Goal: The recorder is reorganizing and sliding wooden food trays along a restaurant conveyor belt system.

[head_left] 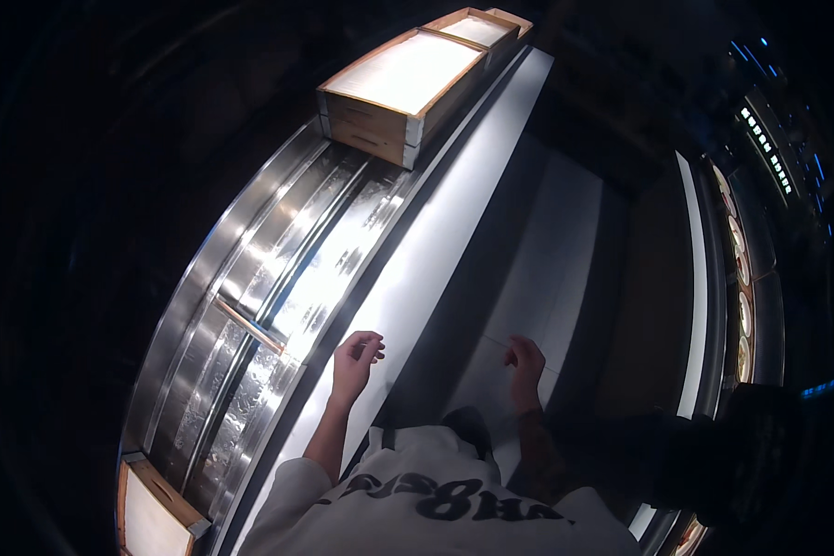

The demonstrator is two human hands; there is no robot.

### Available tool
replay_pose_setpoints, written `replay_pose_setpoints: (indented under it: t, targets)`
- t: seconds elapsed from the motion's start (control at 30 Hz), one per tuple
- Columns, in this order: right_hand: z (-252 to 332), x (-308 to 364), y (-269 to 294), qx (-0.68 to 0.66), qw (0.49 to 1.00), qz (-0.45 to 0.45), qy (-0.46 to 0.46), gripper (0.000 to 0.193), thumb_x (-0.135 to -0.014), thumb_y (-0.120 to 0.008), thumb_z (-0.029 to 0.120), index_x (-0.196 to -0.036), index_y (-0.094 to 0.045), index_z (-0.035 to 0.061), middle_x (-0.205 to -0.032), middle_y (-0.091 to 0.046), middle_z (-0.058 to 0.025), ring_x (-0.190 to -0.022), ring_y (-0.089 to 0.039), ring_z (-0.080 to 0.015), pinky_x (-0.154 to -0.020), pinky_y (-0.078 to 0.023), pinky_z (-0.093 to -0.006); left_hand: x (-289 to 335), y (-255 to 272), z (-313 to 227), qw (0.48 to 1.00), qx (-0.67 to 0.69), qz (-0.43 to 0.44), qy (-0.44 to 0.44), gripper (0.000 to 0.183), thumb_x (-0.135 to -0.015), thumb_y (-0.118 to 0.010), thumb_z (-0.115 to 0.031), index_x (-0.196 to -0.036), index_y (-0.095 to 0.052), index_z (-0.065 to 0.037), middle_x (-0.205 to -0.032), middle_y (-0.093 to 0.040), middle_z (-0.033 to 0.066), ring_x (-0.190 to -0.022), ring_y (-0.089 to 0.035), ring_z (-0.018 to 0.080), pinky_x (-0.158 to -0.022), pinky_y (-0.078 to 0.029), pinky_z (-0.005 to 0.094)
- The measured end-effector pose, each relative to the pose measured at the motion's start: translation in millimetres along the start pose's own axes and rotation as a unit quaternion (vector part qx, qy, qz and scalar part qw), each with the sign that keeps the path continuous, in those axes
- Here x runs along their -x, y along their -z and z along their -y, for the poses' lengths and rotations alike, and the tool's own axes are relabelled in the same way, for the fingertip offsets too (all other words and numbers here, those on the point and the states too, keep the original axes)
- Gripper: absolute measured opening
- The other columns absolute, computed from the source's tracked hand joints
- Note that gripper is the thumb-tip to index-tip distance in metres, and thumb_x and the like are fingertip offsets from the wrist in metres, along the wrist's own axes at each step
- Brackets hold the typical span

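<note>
My left hand point(358, 358) hangs over the white counter ledge point(417, 250), its fingers loosely curled and a little apart, with nothing visible in it. Farther right, my right hand point(525, 360) is held above the dark floor, also loosely bent and apparently empty. Neither hand visibly grips anything. Left of my left hand runs a long stainless steel trough point(269, 278) with wet, shiny channels. A thin wooden bar point(250, 326) lies across it, the nearest object to that hand.
Stacked wooden boxes with bright white tops point(408, 69) stand at the trough's far end. Another wooden box point(157, 510) sits at its near left end. Along the right, a second counter point(698, 287) carries a row of round dishes point(743, 320). Lit signs glow at the far right.
</note>
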State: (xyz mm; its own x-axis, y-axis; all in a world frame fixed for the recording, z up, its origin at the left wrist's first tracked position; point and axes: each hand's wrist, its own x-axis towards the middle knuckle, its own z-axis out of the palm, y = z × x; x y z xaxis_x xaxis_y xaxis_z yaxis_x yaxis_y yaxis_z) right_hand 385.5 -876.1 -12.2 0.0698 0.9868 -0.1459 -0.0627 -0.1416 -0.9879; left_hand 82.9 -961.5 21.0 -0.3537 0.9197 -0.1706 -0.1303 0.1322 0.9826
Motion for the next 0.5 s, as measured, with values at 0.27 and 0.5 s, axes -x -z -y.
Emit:
replay_pose_setpoints:
  t: [0.27,0.5]
  targets:
    - [-27.5,-150.0,15.2,-0.077,0.994,-0.048,-0.055,0.017,-0.084,-0.051,0.011,-0.094,-0.059,-0.0005,-0.063,-0.049,-0.0019,-0.053,-0.045,-0.0094,-0.049,-0.037,-0.0228,-115.1,-39.9,-12.3,0.988,0.083,-0.118,0.052,0.014,-0.084,-0.052,-0.01,-0.096,-0.054,-0.002,-0.077,-0.058,0.0058,-0.06,-0.054,0.0095,-0.058,-0.046,0.0234]
    - [-8.2,-289.1,28.2,-0.094,0.993,0.033,-0.069,0.017,-0.084,-0.049,0.013,-0.09,-0.059,0.0013,-0.063,-0.047,-0.0015,-0.052,-0.045,-0.0102,-0.047,-0.036,-0.0233,-194.1,-118.8,-59.3,0.977,0.042,-0.17,-0.125,0.017,-0.088,-0.049,-0.008,-0.104,-0.051,-0.002,-0.085,-0.059,0.0068,-0.069,-0.055,0.0107,-0.062,-0.043,0.0223]
